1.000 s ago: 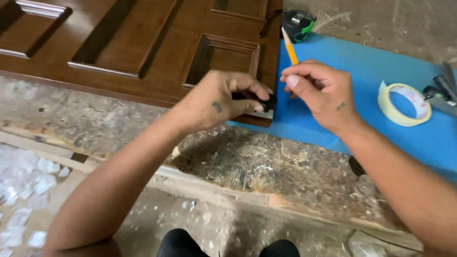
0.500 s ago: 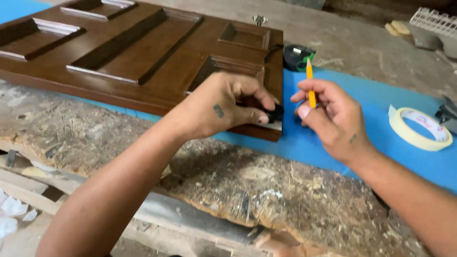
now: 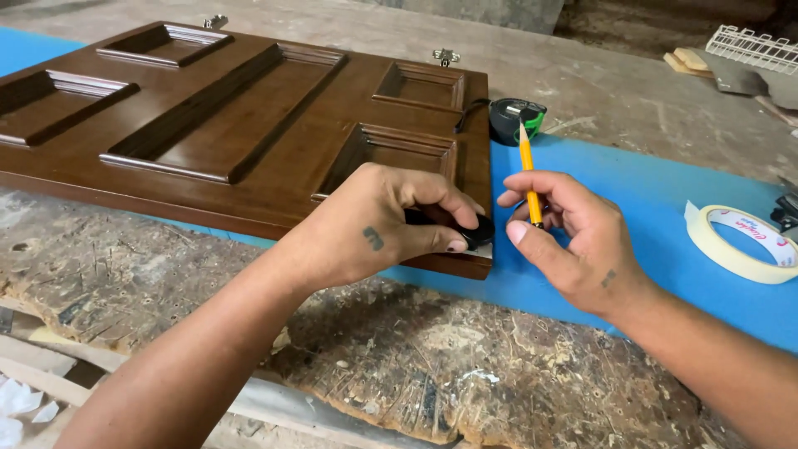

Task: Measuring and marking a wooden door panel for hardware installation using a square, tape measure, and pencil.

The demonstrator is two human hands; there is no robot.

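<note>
My left hand (image 3: pixel 391 229) is curled down over a small black object (image 3: pixel 475 230), pressing it against the corner of the brown panelled door (image 3: pixel 249 125) at about four o'clock of the door's face. The fingers are closed around it, thumb along the near edge; most of it is hidden, so I cannot tell just what it is. My right hand (image 3: pixel 573 237) sits just beside it, at three o'clock from my left, pinching a yellow pencil (image 3: pixel 527 170) between thumb and forefingers, the other fingers loosely folded. The pencil stands nearly upright and its lower end is hidden by my fingers.

I judge this to be the marking step: the object is held in place at the door's corner and the pencil is not yet on the wood. The next move calls for a steady left hand while the pencil tilts down to the edge.

At twelve o'clock from the pencil lies a black and green tape measure (image 3: pixel 515 119) on the blue mat (image 3: pixel 648 191); a roll of masking tape (image 3: pixel 740 243) rests at three o'clock.
</note>
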